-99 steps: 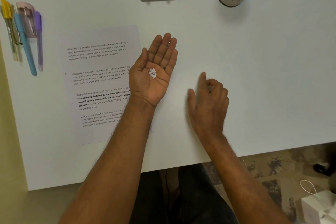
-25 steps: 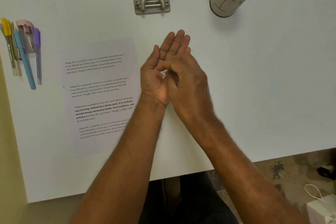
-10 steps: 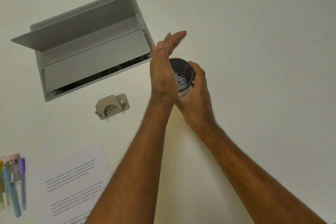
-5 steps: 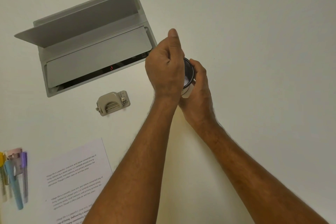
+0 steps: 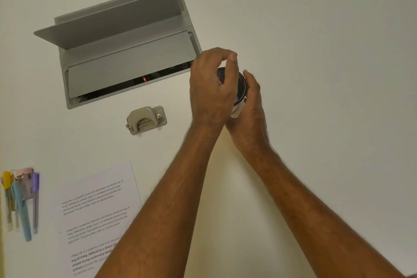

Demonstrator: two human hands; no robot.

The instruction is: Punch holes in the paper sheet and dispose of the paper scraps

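Far left of the white desk [image 5: 316, 29] there's my bunch of pens [image 5: 21, 201], a yellow one, a light blue one and a purple one, lying side by side, a bit blurry. Next over is the printed paper sheet [image 5: 97, 210], flat on the desk with my left forearm crossing its lower right corner. I can't make out any punched holes from here. Above that sits the beige hole punch [image 5: 146, 119], on its own, nothing in it that I can see. Behind it is the grey desk cable box [image 5: 126, 52] with its lid flipped up and a little red light glowing in the slot.

Then my left hand [image 5: 212, 90], held over the mouth of the small round bin [image 5: 240, 95], fingers curled with the tips bunched toward the thumb, pinching nothing I can see. It covers most of the opening, so I can't tell what's inside the bin, and no paper scraps show. My right hand [image 5: 250, 117] wraps around the bin's side, fingers curled on it, just right of the cable box.
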